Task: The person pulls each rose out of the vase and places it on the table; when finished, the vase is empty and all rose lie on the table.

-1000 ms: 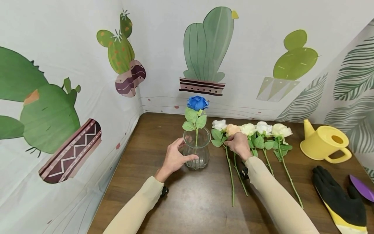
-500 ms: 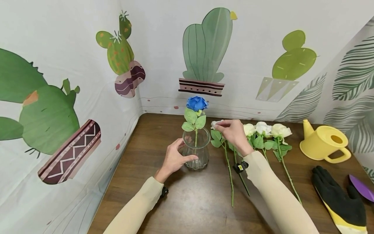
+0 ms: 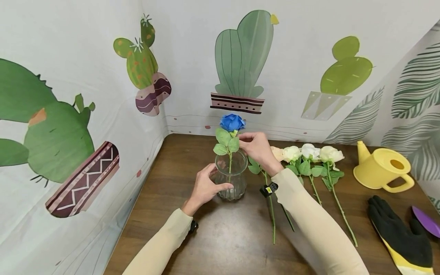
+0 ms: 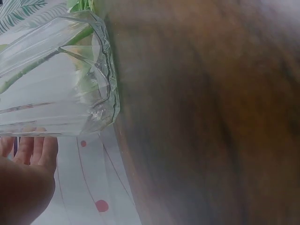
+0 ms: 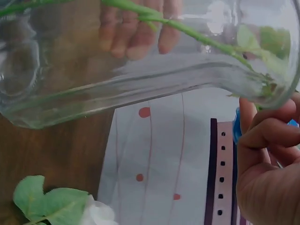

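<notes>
A clear ribbed glass vase point(image 3: 231, 183) stands upright on the wooden table, with a blue rose point(image 3: 232, 122) standing inside. My left hand point(image 3: 207, 184) grips the vase from the left, thumb in front and fingers behind; through the glass, its fingers point(image 5: 140, 30) show in the right wrist view. At the rim, my right hand point(image 3: 258, 149) has curled fingers and thumb pinching the blue rose near its leaves, below the bloom; the exact contact is partly hidden. In the right wrist view a white rose point(image 5: 99, 213) lies on the table.
Right of the vase lie a peach rose point(image 3: 277, 153) and several whitish roses point(image 3: 331, 153), stems toward me. Farther right are a yellow watering can point(image 3: 383, 168), a black-and-yellow glove point(image 3: 398, 233) and a purple tool point(image 3: 426, 220). A cactus-print cloth point(image 3: 192, 76) backs the table.
My right hand has moved left from the peach rose, past the white rose, to the blue rose in the vase. The blue rose's right leaf has shifted slightly. My left hand stays on the vase.
</notes>
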The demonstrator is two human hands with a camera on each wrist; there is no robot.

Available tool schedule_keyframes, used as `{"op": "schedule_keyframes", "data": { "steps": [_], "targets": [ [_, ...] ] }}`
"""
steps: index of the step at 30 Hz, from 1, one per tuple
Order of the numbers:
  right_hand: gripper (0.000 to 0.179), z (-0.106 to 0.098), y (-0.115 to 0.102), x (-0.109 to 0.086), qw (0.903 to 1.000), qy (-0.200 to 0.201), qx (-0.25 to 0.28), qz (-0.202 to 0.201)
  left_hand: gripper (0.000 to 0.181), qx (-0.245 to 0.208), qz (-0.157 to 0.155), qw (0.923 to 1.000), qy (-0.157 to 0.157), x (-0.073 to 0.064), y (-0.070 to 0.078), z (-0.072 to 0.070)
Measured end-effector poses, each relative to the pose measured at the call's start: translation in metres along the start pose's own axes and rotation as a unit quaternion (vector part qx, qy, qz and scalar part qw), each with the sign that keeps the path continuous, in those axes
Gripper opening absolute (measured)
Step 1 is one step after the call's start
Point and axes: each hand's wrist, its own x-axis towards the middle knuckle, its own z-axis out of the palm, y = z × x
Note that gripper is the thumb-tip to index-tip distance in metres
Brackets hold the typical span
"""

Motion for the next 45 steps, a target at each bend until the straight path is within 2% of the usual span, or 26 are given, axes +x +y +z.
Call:
{"op": "schedule_keyframes", "data": {
  "steps": [5,9,20,26,37,45],
  "targets": [
    [0.028,0.005,-0.006,0.004,0.9978,0.022,-0.059,-0.022,0.070,-0.003,0.004,1.0000,-0.002,0.001,0.001,0.000],
    [0.023,0.006,-0.008,0.004,0.9971,0.021,-0.068,-0.027,0.069,-0.003,0.004,1.0000,0.001,0.001,0.002,0.000],
    [0.022,0.004,-0.011,-0.001,0.9999,0.014,-0.006,0.002,0.070,-0.001,-0.006,1.0000,0.000,-0.001,0.001,0.000],
    [0.020,-0.001,-0.017,-0.007,0.9995,0.014,0.027,0.003,0.071,0.001,-0.006,1.0000,0.000,-0.001,0.001,0.000],
    [0.022,-0.014,-0.038,-0.016,0.9968,0.039,0.065,-0.026,0.073,-0.001,0.008,1.0000,0.003,0.000,0.002,0.000],
    [0.025,-0.025,-0.058,-0.025,0.9937,0.061,0.082,-0.044,0.075,-0.003,-0.006,1.0000,0.004,0.000,0.001,0.000]
  ]
}}
